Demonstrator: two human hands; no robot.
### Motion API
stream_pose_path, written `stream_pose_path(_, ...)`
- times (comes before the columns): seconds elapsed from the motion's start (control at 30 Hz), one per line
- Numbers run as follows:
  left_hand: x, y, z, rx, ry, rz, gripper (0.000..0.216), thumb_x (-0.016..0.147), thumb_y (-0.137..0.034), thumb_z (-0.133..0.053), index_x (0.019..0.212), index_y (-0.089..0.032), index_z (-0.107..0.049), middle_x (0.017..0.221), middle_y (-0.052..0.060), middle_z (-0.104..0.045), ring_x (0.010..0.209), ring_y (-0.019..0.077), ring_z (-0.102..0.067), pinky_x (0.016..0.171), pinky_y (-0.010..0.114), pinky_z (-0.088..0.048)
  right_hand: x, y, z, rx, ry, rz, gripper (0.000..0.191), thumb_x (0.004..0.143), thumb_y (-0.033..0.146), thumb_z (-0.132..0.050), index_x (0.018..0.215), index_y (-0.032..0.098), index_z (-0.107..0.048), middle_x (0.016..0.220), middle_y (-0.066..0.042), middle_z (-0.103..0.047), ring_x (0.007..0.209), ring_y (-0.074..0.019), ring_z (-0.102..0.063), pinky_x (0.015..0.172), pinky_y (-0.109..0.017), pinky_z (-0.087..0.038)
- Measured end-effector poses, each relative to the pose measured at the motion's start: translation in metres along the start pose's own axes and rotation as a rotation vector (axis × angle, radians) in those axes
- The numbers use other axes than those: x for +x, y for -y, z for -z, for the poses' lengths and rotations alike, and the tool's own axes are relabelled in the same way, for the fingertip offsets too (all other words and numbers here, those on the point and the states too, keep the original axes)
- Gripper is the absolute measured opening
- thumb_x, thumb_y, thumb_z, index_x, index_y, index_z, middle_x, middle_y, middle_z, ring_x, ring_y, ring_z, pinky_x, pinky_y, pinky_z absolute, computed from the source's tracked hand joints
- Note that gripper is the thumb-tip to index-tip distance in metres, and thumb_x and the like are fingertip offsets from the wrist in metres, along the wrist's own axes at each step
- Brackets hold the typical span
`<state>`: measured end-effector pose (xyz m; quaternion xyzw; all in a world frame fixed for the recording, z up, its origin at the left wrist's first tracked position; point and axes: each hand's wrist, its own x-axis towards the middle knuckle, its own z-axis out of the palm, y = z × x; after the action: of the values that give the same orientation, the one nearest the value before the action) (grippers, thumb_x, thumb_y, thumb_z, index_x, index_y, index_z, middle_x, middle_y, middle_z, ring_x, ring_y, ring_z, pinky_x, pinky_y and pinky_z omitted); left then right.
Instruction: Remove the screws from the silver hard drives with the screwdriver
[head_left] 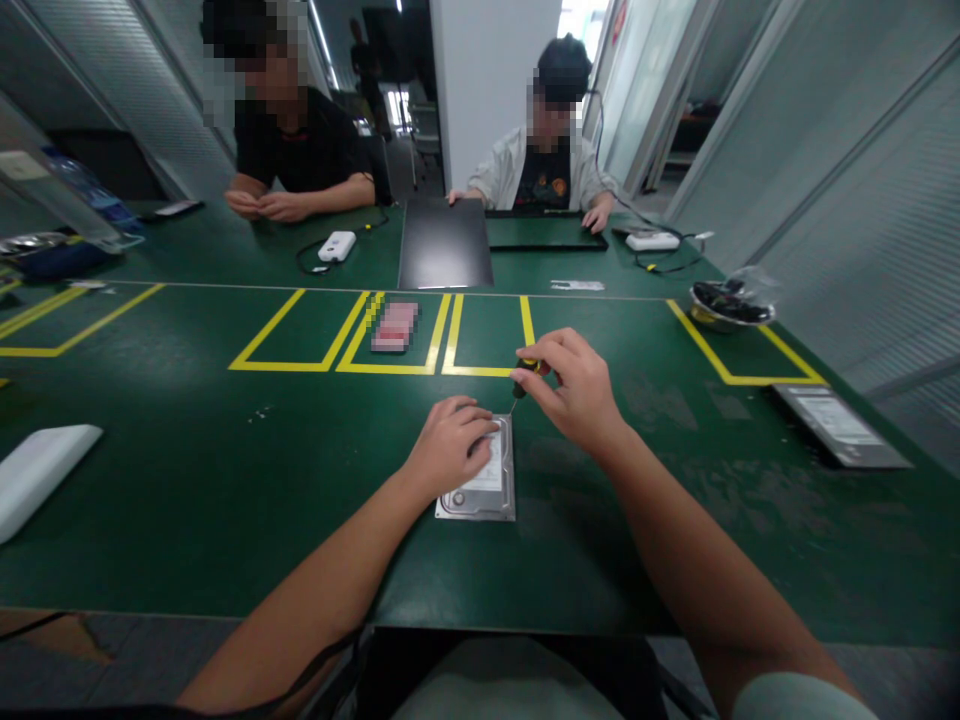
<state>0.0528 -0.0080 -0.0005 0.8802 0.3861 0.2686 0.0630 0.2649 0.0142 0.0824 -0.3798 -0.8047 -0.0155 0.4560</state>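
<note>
A silver hard drive [491,485] with a white label lies on the green table in front of me. My left hand [448,447] rests over its upper left part, fingers bent and holding it against the tabletop; part of the label is hidden beneath them. Between the thumb and fingers of my right hand [579,388] is a small screwdriver [520,385] with a dark and yellow handle. Its thin shaft points down at the drive's top right corner. Whether the tip sits in a screw is too small to tell.
Another hard drive [836,425] lies at the right, below a metal bowl [727,308] of dark items. A white object [45,470] is at the left. Yellow tape [390,369] marks the table, with a pink object [395,327] inside. Two people sit opposite, one handling a dark panel [448,240].
</note>
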Motion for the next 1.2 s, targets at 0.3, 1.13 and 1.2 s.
stream_pose_path(0.3,-0.0011,0.0004,-0.0002,-0.001,-0.006,-0.004,0.028,0.085,-0.020,-0.058,0.110,-0.022,-0.071,0.116,0.004,-0.070,0.118,0.0290,-0.050,0.102,0.048,-0.038,0.0010,-0.0020,0.0016,0.069,0.016,0.003,0.018,0.089,0.023,-0.061,0.105,0.019,-0.067,0.102,-0.007,-0.068,0.093,-0.0182,-0.063,0.076,-0.033,-0.053)
stream_pose_path(1.13,-0.0004,0.0007,-0.0001,-0.014,0.006,0.008,0.029,0.085,-0.020,-0.058,0.110,-0.022,-0.072,0.115,0.005,-0.070,0.118,0.0288,-0.050,0.102,0.049,-0.038,0.0016,0.0002,0.0025,0.132,0.043,0.018,0.028,0.092,0.013,-0.048,0.111,0.018,-0.068,0.112,-0.009,-0.071,0.107,-0.0183,-0.065,0.095,-0.038,-0.053)
stream_pose_path(1.2,-0.0002,0.0003,-0.0001,-0.010,0.007,0.008,0.029,0.085,-0.020,-0.058,0.110,-0.022,-0.072,0.115,0.005,-0.070,0.118,0.0288,-0.050,0.102,0.049,-0.038,0.0014,-0.0002,0.0019,0.117,0.044,0.022,0.027,0.093,0.014,-0.049,0.111,0.018,-0.068,0.109,-0.009,-0.071,0.104,-0.0184,-0.065,0.092,-0.037,-0.054)
